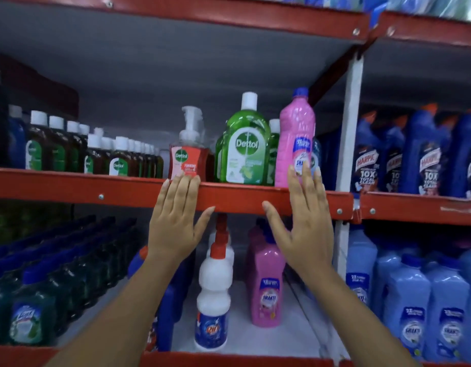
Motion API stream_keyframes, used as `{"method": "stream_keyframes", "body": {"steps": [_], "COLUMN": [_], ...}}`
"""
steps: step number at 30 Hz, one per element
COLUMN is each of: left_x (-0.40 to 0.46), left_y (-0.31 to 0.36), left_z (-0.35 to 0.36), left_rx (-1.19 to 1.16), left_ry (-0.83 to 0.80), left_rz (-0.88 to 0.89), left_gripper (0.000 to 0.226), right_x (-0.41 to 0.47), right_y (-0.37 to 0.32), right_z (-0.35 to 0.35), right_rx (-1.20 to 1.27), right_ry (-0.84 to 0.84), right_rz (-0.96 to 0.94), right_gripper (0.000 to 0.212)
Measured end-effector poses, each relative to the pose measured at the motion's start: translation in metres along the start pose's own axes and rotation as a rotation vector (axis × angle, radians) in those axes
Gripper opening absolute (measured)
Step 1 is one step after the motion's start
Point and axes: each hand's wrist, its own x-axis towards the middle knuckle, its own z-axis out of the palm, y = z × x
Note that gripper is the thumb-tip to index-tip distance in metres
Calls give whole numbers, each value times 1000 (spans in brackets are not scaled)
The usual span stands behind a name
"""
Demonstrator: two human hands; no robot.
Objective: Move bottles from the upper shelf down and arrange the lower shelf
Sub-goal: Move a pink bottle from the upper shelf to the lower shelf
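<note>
Both hands were spread flat, holding nothing. The tall pink bottle [297, 137] stood straight up on the upper shelf [102, 186], at about 12 o'clock from the right hand [304, 221]. The fingertips of that hand looked like they touched its bottom part. The left hand [176, 221] was farther away, under the red soap pump [188, 152]. The right hand was nearer, so it would likely grab the bottle. More pink bottles [267, 284] waited on the lower shelf [255, 343].

- Shelf rail [70, 185]: red painted metal, smooth, slightly glossy, with bright bolts.
- Green bottle [246, 152]: clear glossy plastic, white cap.
- Pink bottle [296, 139]: opaque shiny plastic.
- White bottle [214, 287]: smooth glossy plastic.
- Upright post [350, 123]: white painted metal.
</note>
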Motion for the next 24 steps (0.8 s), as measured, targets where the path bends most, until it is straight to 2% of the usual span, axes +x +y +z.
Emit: {"method": "stream_keyframes", "body": {"steps": [4, 8, 11, 15, 24], "left_x": [0, 1, 2, 3, 4], "left_y": [1, 1, 1, 0, 0], "left_z": [1, 2, 4, 5, 6], "left_rx": [6, 11, 18, 23, 4], "left_ry": [12, 33, 37, 21, 13], "left_rz": [-1, 5, 11, 3, 0], "left_gripper": [62, 61, 61, 62, 63], "right_x": [60, 107, 120, 121, 134], "right_y": [15, 26, 28, 25, 6], "right_z": [0, 1, 0, 1, -33], "right_rx": [65, 119, 86, 80, 112], "right_ry": [63, -83, -159, -83, 143], "right_rz": [148, 384, 492, 503, 368], "right_gripper": [74, 94, 88, 84, 86]}}
